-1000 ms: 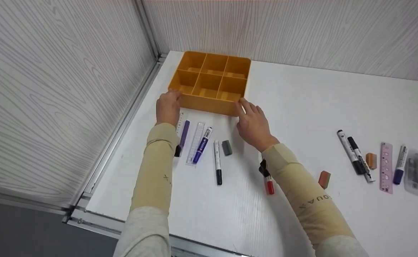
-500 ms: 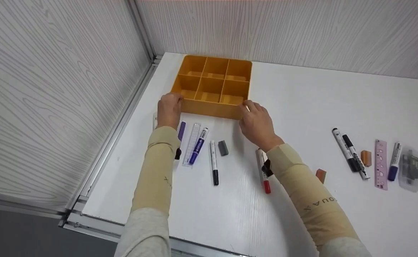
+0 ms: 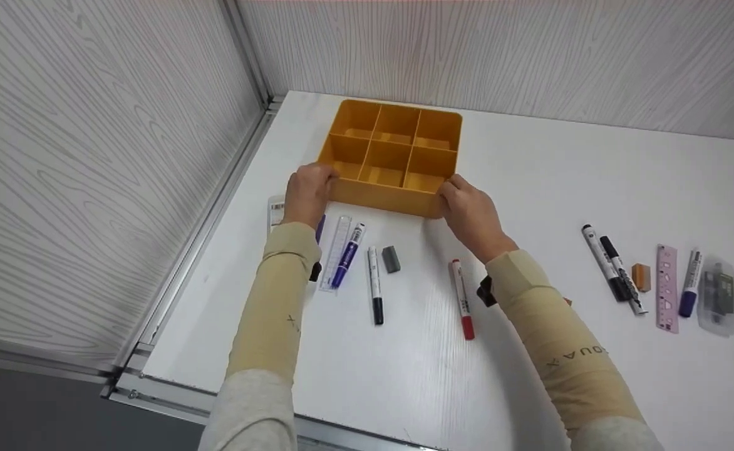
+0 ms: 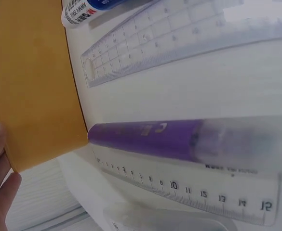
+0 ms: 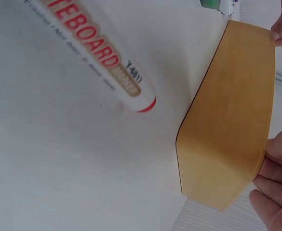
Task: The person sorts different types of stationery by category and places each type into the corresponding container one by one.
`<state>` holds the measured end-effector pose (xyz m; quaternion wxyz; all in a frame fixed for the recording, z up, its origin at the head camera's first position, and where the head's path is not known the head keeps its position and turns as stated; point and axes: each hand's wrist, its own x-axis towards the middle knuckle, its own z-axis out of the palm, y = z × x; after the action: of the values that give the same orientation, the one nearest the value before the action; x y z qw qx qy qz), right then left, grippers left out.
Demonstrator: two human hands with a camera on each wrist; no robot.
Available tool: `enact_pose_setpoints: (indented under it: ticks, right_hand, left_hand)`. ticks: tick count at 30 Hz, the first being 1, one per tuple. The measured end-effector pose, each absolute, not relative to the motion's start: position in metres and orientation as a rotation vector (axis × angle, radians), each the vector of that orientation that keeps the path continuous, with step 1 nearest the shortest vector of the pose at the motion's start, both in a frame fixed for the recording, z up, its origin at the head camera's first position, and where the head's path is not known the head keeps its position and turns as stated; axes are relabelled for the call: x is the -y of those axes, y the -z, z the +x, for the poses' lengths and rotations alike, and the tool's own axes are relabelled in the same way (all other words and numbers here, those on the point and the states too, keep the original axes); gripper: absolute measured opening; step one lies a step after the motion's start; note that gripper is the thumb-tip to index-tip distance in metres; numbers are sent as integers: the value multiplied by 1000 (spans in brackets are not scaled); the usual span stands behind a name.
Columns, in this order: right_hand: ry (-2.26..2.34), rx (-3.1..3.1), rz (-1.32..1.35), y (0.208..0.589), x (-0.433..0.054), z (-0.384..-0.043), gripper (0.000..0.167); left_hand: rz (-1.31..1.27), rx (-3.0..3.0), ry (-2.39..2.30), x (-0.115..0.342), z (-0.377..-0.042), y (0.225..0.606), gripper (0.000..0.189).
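Note:
A yellow six-compartment organizer box (image 3: 384,195) stands near the back of the white table; its compartments hold nothing. My left hand (image 3: 307,193) pinches the rim at its near left corner, thumb and fingers on the wall, as the left wrist view shows beside the box wall (image 4: 37,82). At the near right corner, my right hand (image 3: 472,213) grips the rim, with fingers curled over the edge in the right wrist view (image 5: 227,110). Just in front of the box lie a purple pen (image 4: 145,139), clear rulers (image 3: 337,254) and a purple-blue marker (image 3: 348,255). My left forearm partly hides the pen.
A black-capped marker (image 3: 375,285), grey eraser (image 3: 391,259) and red whiteboard marker (image 3: 463,299) lie nearer. Farther right are black markers (image 3: 604,262), an orange eraser (image 3: 641,277), pink ruler (image 3: 667,288), blue-capped marker (image 3: 691,283) and clear case (image 3: 718,294). Walls stand left and behind.
Both hands have shifted the organizer box to the right and slightly nearer. The red marker has come out from behind my right wrist. The loose stationery stays in place.

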<state>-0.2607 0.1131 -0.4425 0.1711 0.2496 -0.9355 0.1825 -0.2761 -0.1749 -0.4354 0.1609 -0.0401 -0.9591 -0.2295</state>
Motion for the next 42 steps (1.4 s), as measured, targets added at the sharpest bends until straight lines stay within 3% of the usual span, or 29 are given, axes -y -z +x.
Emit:
enact_pose_setpoints:
  ticks: [21, 42]
  right_hand:
    - [-564, 2743, 610, 443, -169, -257, 6]
    - [-607, 2706, 591, 445, -206, -244, 5]
  left_hand:
    - [-305, 2713, 593, 130, -279, 437, 16]
    - [-336, 2870, 565, 99, -272, 427, 16]
